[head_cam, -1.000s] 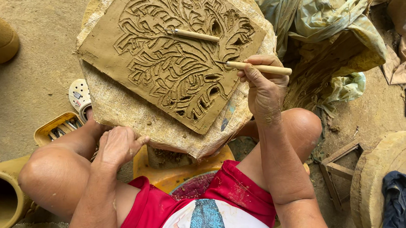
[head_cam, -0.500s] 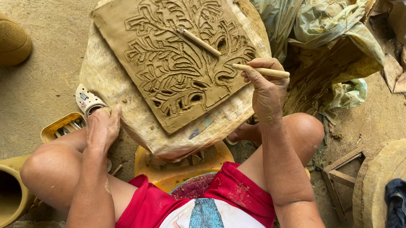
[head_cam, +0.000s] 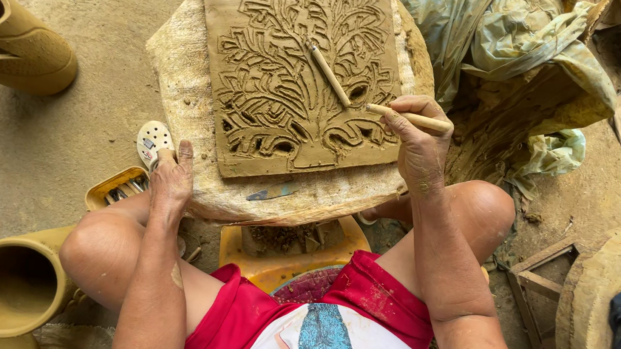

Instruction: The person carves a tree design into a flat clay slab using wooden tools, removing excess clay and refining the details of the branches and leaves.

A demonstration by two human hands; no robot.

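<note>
A flat clay slab (head_cam: 301,75) with a tree cut into it lies on a round work stand (head_cam: 184,71) covered with rough cloth. The slab sits a bit turned, so one corner comes close to the near rim of the stand. On the left side a wide strip of bare cloth shows between the slab and the rim. On the right side the slab reaches almost to the rim, and crumpled plastic sheets (head_cam: 505,41) crowd in just beside it. The ground on the far left is open dirt, with a clay pot (head_cam: 12,39) lying on its side there.

The right hand (head_cam: 420,143) rests at the slab's right edge. It is closed around a thin wooden tool (head_cam: 411,118), and the tool's tip touches the carved clay near the tree's base. A second wooden stick (head_cam: 329,75) lies loose on the middle of the slab, near that hand but not touching it.

The left hand (head_cam: 172,180) holds nothing. It lies flat with fingers loose on the near left rim of the stand, just beside the slab's lower left corner. A small flat blade (head_cam: 272,192) lies on the cloth between the two hands, below the slab. A yellow tray of tools (head_cam: 118,188) sits by the left knee, and another clay pot (head_cam: 11,286) stands near it.
</note>
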